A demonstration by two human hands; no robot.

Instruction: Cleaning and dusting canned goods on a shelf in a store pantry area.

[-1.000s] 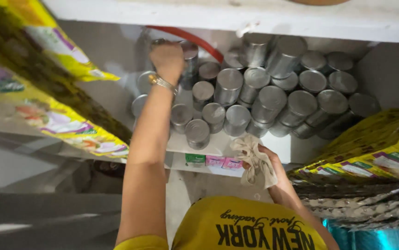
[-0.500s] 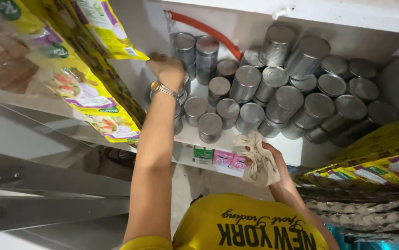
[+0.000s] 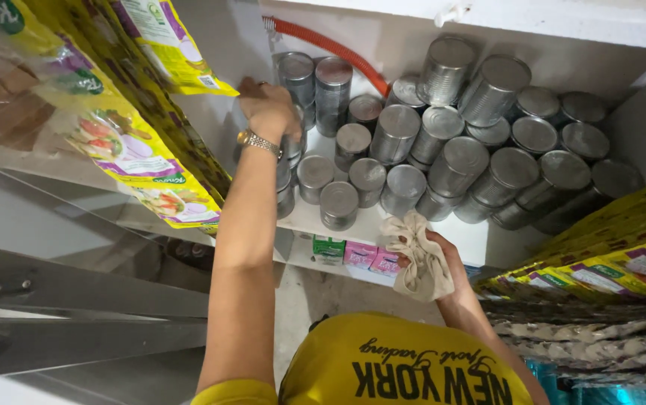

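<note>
Steel tins [image 3: 443,161], plain silver with flat lids, packed in rows and partly stacked on a white shelf [image 3: 360,229], filling it from its left wall to the right end. Far left of view: clear and yellow snack packets [image 3: 124,139] hang in overlapping rows, grey metal rails [image 3: 75,289] below them. Next, left hand [image 3: 269,112], arm stretched up, metal wristwatch [image 3: 257,142] on the wrist; hand sits at the left end of the shelf against the leftmost tins [image 3: 287,150], fingers curled in on them, though the back of the hand hides the contact, so can't tell if it's actually gripping one. Behind the tins, an orange ribbed hose [image 3: 338,51] runs diagonally along the back wall from upper left down toward the middle. Under the shelf's front edge, small green and pink boxes [image 3: 357,253] sit in a row. Just right of those, right hand [image 3: 443,259] is at the shelf's front lip, fingers closed around a crumpled beige cloth [image 3: 419,255]; the cloth touches the shelf edge just below the front row of tins. Bottom centre: yellow shirt [image 3: 405,364] with dark lettering. Far right: a stack of yellow packets [image 3: 608,255] beside the shelf's right end, with grey patterned packets [image 3: 600,330] and a bit of blue wrapping [image 3: 608,390] below it.
</note>
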